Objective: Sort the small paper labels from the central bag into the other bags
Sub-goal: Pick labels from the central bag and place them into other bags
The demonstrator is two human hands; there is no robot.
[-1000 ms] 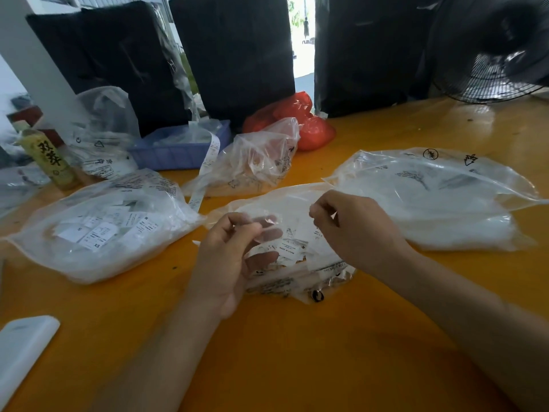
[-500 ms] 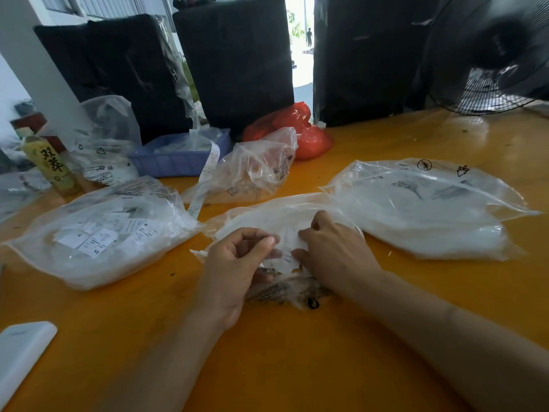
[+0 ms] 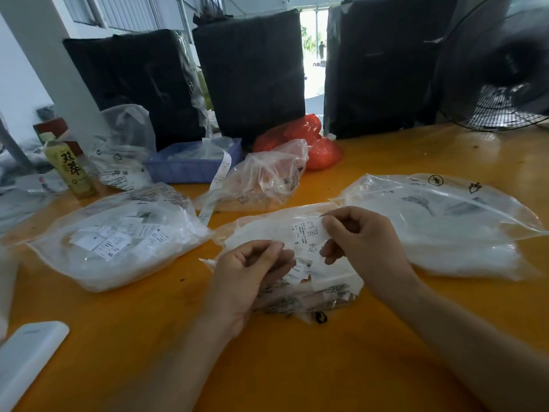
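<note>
The central clear bag (image 3: 261, 230) lies on the orange table, holding several small white labels. My right hand (image 3: 362, 245) pinches a white paper label (image 3: 307, 234) marked "S" and holds it above that bag. My left hand (image 3: 249, 275) has curled fingers pinching the bag's plastic edge just left of the label. A clear bag (image 3: 118, 242) with several labels, one marked "XS", lies to the left. Another large clear bag (image 3: 445, 227) with white contents lies to the right.
Behind the central bag sit a crumpled clear bag (image 3: 267, 179), a blue tray (image 3: 190, 165) with a label strip hanging out, a red bag (image 3: 312, 144) and a green bottle (image 3: 71, 171). A white device (image 3: 26, 358) lies front left. A fan (image 3: 502, 69) stands back right.
My right hand has lifted out of the central bag with a label pinched in it. My left hand stayed at the bag's edge.
</note>
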